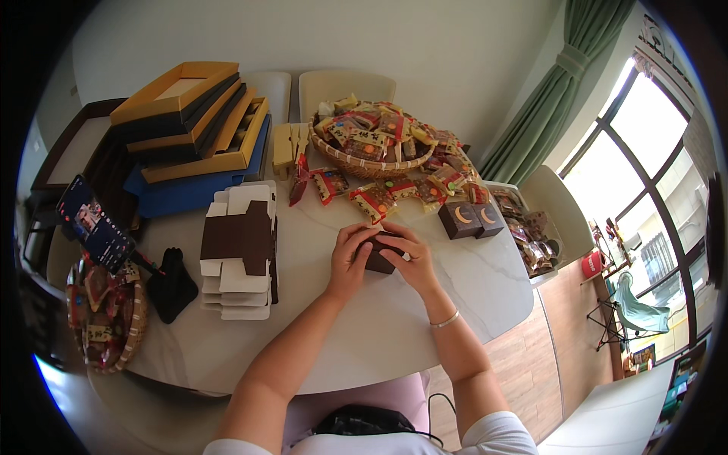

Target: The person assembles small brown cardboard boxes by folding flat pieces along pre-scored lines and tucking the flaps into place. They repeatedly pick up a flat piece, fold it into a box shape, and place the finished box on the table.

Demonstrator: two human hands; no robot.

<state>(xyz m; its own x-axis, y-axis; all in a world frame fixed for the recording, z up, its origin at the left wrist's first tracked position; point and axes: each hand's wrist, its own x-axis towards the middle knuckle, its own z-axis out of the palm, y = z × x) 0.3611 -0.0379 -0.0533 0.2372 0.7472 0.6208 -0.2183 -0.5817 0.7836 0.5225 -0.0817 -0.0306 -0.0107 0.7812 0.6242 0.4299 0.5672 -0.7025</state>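
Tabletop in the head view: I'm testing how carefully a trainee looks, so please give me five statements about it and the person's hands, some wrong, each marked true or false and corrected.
1. The left hand and right hand are both on a small brown box. True.
2. The stack of flat cartons lies to the right of both hands. False: the stack of flat cartons lies to their left.
3. Two crescent-marked boxes stand side by side to the right of the hands. True.
4. The bracelet is on the left arm. False: the bracelet is on the right arm.
5. The phone has a lit screen. True.
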